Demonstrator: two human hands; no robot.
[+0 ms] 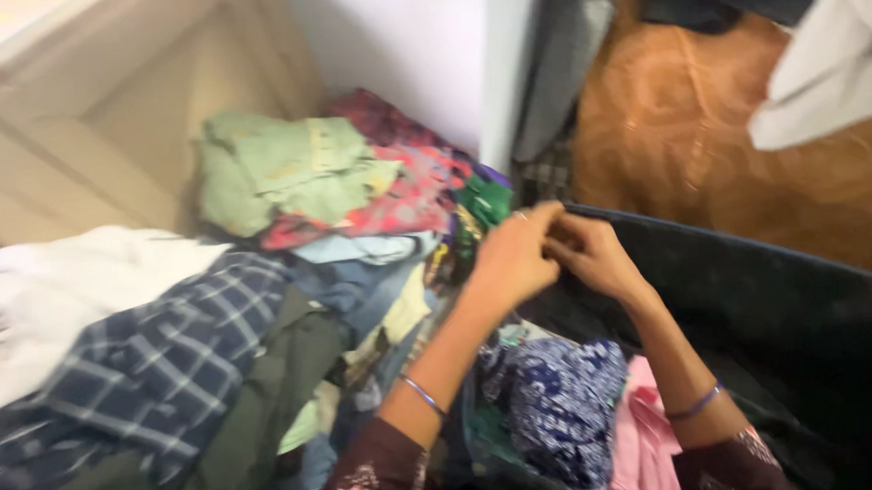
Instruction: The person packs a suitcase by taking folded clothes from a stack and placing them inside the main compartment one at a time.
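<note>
My left hand (514,257) and my right hand (596,254) meet at the middle of the view, fingers pinched together on the near edge of a large dark garment (786,310) that spreads out to the right. Both wrists wear thin bangles. Under my forearms lie a blue patterned cloth (558,405) and a pink cloth (641,441). The view is blurred, so the exact grip is hard to make out.
A heap of clothes fills the left: a blue checked shirt (160,371), a white cloth (61,287), a green garment (279,168) and a red printed one (405,193). An orange-brown patterned fabric (703,139) hangs behind, with a white cloth (826,67) at top right.
</note>
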